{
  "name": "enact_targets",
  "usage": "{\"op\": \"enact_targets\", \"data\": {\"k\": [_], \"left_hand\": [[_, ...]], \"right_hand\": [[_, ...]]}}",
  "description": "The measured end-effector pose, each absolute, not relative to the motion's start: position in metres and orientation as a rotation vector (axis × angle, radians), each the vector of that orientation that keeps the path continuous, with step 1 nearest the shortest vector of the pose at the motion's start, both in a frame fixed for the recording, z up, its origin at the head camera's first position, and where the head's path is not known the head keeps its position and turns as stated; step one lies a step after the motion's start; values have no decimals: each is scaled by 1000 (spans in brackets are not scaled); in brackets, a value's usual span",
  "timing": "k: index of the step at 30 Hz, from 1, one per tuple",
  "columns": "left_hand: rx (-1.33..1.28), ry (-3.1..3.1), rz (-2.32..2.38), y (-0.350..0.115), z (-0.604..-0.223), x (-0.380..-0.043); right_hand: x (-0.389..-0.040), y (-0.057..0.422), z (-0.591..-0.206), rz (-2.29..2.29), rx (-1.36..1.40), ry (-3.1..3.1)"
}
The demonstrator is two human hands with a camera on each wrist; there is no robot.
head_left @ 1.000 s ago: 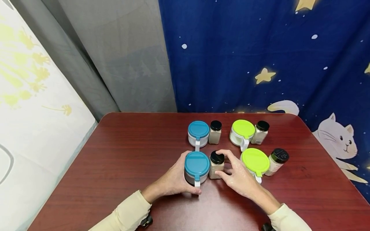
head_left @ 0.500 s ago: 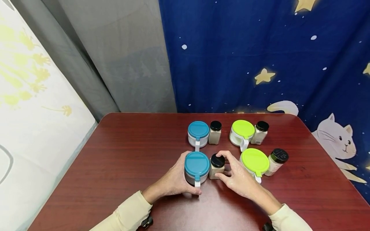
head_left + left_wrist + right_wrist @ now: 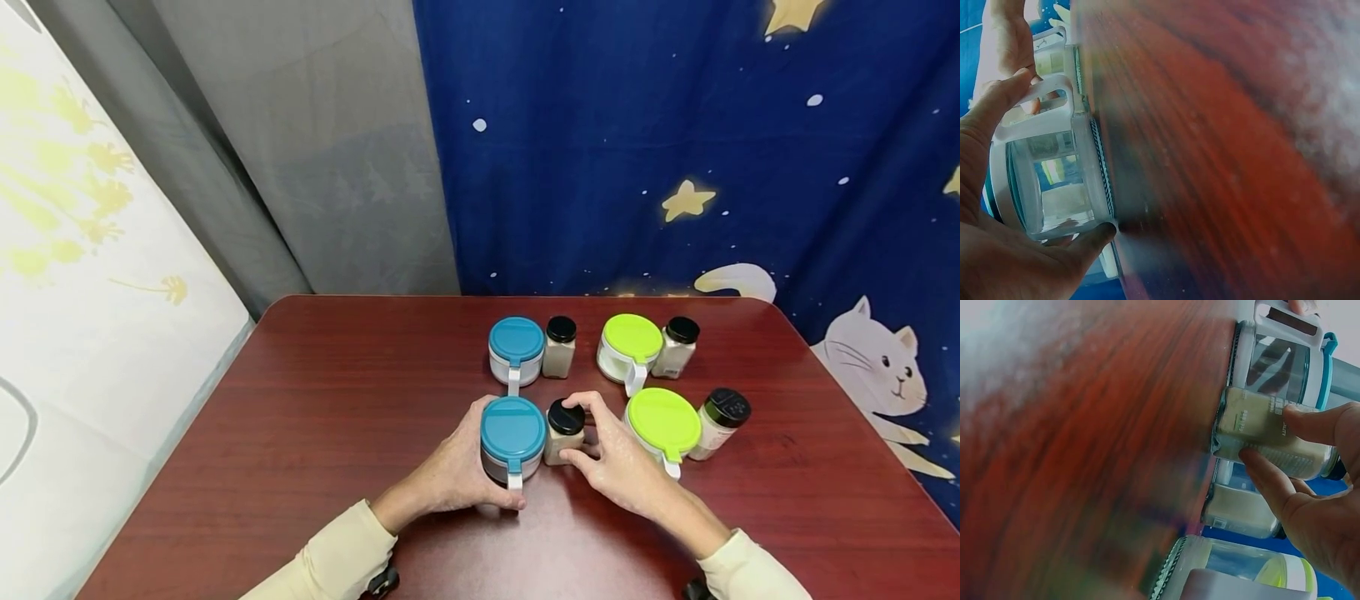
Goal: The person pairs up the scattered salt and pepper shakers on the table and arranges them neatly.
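My left hand (image 3: 457, 467) curls round the near blue-lidded jar (image 3: 513, 429), its thumb by the white handle. In the left wrist view this clear glass jar (image 3: 1054, 181) stands on the table with fingers along its side. Just to the right, my right hand (image 3: 622, 454) grips a square black-capped spice bottle (image 3: 564, 433), one finger at its cap. The right wrist view shows thumb and fingers on this bottle (image 3: 1266, 428), full of pale powder, with its base at the tabletop. Jar and bottle stand side by side.
Behind stand another blue-lidded jar (image 3: 516, 346) and black-capped bottle (image 3: 559, 348). Further right are a far green-lidded jar (image 3: 632, 342) with a bottle (image 3: 677, 348), and a near green-lidded jar (image 3: 663, 423) beside a black-capped shaker (image 3: 720, 421). All rest on the reddish-brown table (image 3: 337, 375).
The right hand has tipped the spice bottle slightly, its cap shifting a little to the right and nearer. The left hand stays on the blue-lidded jar.
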State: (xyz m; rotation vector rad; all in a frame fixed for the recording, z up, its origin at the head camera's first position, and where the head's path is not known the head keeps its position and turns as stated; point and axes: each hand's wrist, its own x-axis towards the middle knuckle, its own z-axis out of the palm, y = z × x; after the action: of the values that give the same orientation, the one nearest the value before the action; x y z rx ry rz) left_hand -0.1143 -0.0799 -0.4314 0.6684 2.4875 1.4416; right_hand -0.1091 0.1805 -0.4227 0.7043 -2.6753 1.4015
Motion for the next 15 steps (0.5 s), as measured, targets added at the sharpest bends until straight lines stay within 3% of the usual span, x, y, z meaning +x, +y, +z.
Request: {"op": "enact_targets", "data": {"k": [15], "left_hand": [[612, 2549, 1278, -87, -421, -110]], "right_hand": [[-102, 187, -424, 1293, 748, -2631]]}}
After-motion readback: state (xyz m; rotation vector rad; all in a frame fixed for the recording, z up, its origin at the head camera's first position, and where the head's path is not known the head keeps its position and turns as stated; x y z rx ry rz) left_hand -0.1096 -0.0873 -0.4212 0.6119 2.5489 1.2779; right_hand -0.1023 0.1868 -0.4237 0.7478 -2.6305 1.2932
